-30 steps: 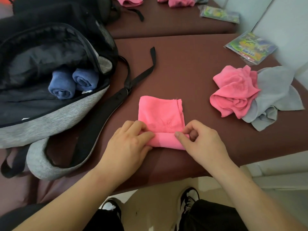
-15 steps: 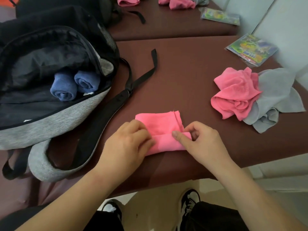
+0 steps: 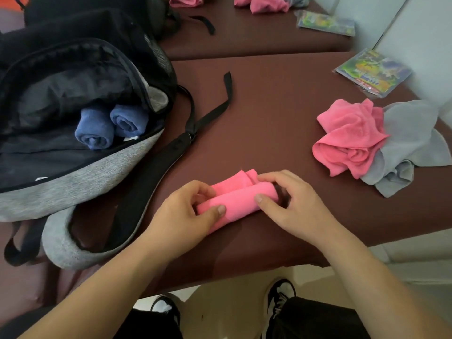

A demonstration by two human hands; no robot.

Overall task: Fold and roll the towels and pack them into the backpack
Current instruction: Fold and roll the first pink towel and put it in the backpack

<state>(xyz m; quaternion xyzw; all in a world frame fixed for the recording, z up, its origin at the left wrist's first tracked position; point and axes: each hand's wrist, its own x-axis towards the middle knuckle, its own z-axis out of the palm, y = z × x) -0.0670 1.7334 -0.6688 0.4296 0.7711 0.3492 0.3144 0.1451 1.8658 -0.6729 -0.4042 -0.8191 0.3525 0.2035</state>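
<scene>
Head view, bottom of the frame: black-and-white shoes (image 3: 281,292) and dark trousers (image 3: 318,319) over a pale floor. Just above, at lower centre, near the front edge of the maroon table (image 3: 269,106): left hand (image 3: 186,211) and right hand (image 3: 288,204), both curled round a pink towel (image 3: 242,199), thumbs on the near side of the roll, fingers over its top, one hand at each end. Mostly rolled, with a short flat tail lying on the table beyond the roll. At left: grey-and-black backpack (image 3: 73,182) on its side, mouth unzipped and wide, padded shoulder strap (image 3: 146,192) looping toward the hands, thin webbing strap (image 3: 220,104) trailing toward mid-frame. Inside the mouth: two blue rolled towels (image 3: 95,129) side by side, touching. At right, well apart from the hands: crumpled pink cloth (image 3: 352,138) touching and partly over a crumpled grey cloth (image 3: 411,133). Further, upper right: colourful plastic packet (image 3: 371,72) near the table's edge. Along the top: second maroon table (image 3: 244,37) with more pink cloths (image 3: 264,4) and another packet (image 3: 325,22).
</scene>
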